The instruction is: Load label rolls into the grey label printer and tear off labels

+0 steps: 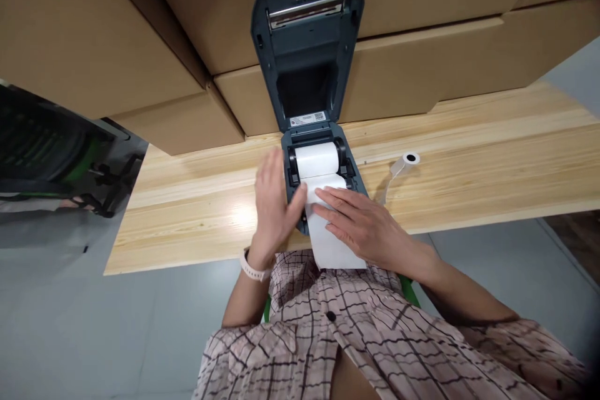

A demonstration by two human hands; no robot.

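Note:
In front of me a dark grey label printer (357, 176) stands with its lid (307, 50) raised. A white label roll (317, 160) sits between the black holders inside it. From the roll a strip of labels (334, 249) runs toward me, past the table's front edge and over my lap. My right hand (354, 219) lies flat on the strip with its fingers stretched out. At the printer's left side is my left hand (276, 203), fingers extended and slightly blurred, its thumb by the strip's left edge. Neither hand grips anything.
On the wooden table (197, 212), a smaller white paper roll (407, 161) with a loose tail lies right of the printer. Large cardboard boxes (422, 69) form a wall behind it. A black chair (51, 150) stands on the floor at the left.

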